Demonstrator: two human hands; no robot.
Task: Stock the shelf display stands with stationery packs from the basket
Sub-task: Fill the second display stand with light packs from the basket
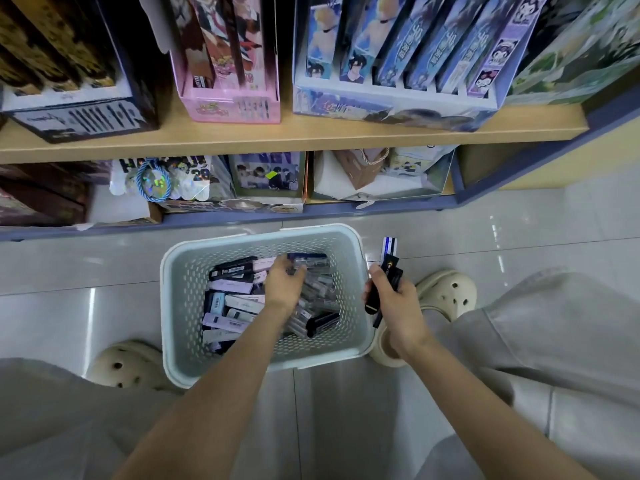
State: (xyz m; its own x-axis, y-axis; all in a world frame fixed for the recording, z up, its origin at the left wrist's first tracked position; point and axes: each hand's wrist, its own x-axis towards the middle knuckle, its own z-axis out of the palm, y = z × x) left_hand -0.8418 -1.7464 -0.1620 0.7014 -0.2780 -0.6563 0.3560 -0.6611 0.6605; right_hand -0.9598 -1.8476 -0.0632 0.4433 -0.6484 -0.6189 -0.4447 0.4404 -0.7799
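Observation:
A pale blue perforated basket (180, 306) stands on the floor between my feet, holding several long stationery packs (235, 303) in black, lilac and clear wrap. My left hand (284, 282) reaches into the basket and its curled fingers close on a clear pack (311, 262) near the far wall. My right hand (394, 303) hovers just right of the basket and grips a few dark packs (386, 271) upright, one with a blue-and-white end. Above, on the wooden shelf (311, 135), stand a pink display stand (228, 105), a blue one (391, 105) and a black one (83, 119).
A lower shelf holds cards, a gift bag (367, 168) and a blue-corded tag (154, 180). My cream clogs sit left (128, 365) and right (446, 289) of the basket on glossy grey tiles. My grey trouser legs fill the lower corners.

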